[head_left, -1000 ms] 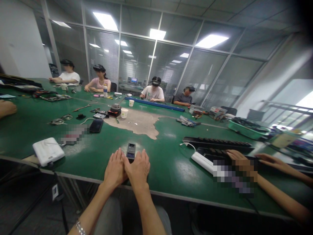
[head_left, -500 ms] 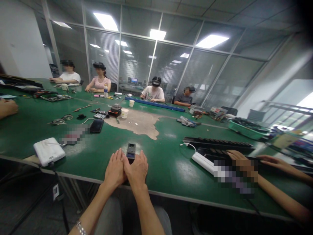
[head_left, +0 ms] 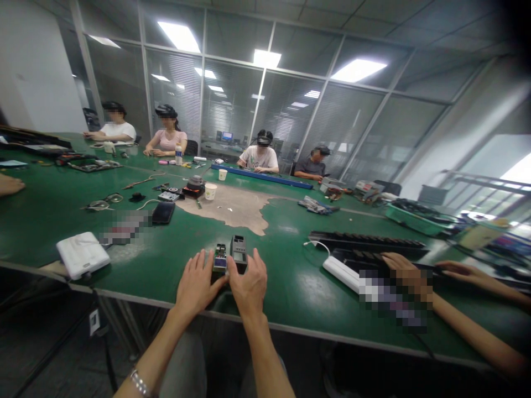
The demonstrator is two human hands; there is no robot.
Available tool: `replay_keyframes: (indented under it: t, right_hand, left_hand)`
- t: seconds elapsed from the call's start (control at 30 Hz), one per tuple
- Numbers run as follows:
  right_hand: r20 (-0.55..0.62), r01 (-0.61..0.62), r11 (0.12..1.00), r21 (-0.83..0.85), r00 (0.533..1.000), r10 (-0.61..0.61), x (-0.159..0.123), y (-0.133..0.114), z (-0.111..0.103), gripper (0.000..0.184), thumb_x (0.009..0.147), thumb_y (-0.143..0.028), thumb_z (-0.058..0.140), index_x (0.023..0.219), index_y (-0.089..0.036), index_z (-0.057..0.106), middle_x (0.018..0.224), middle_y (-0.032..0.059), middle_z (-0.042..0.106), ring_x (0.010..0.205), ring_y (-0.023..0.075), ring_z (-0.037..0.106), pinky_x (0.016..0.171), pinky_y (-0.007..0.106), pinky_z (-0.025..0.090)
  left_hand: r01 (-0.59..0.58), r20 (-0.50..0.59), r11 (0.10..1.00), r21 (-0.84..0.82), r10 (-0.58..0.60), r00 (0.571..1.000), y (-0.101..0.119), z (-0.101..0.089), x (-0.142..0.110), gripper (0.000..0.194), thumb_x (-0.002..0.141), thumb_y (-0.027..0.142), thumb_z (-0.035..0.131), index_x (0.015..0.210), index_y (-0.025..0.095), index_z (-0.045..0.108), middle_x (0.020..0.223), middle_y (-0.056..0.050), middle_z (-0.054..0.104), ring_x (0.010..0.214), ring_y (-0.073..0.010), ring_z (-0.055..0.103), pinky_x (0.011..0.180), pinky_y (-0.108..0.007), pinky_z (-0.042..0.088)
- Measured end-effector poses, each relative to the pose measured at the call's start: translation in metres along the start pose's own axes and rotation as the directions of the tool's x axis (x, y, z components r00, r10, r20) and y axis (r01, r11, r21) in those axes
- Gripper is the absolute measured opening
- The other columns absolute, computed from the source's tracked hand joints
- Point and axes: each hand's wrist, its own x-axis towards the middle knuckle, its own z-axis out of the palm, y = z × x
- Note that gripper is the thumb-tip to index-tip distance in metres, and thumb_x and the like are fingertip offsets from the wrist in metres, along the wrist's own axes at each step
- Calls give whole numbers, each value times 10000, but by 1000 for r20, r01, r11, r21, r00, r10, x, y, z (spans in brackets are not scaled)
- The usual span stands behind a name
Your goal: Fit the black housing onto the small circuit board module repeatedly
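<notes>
Hands at green table, glass partition behind, ceiling lights.

You can pass a hand over the green tabletop to the right of the dark grey, hollow rectangular casing, as far as the long white plastic bar; another person's hand lies past that bar; close on the casing's left, the small green circuit board blocks you; farther left, the white square plastic box stops a sideways path; beyond the casing, your way runs over the bare tan patch, with the white paper cup at its left.
</notes>
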Motion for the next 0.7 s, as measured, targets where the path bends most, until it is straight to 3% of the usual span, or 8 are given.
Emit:
replay_keyframes:
  t: [0.2, 0.7]
  right_hand:
    - [13, -20, 999, -34, 1000, 20, -12, 23, 9, 475, 879, -527, 567, 1056, -106, 699, 1357, 241, 544, 1265, 310, 503, 1026, 421, 373]
    - [83, -35, 989, -143, 995, 47, -18, 32, 19, 587, 873, -558, 559, 1141, -48, 670, 1377, 278, 510, 1280, 352, 484, 1056, 445, 358]
  left_hand:
    - [12, -19, 1000, 24, -11, 1000, 1, 2, 1, 817, 913, 703, 336, 1474, 109, 370, 1514, -213, 397, 1390, -337, 383, 1136, -495, 279]
    - [7, -13, 1000, 21, -7, 1000, 1, 2, 1, 821, 922, 697, 313, 1478, 95, 364, 1523, -208, 383, 1398, -340, 369, 1146, -493, 272]
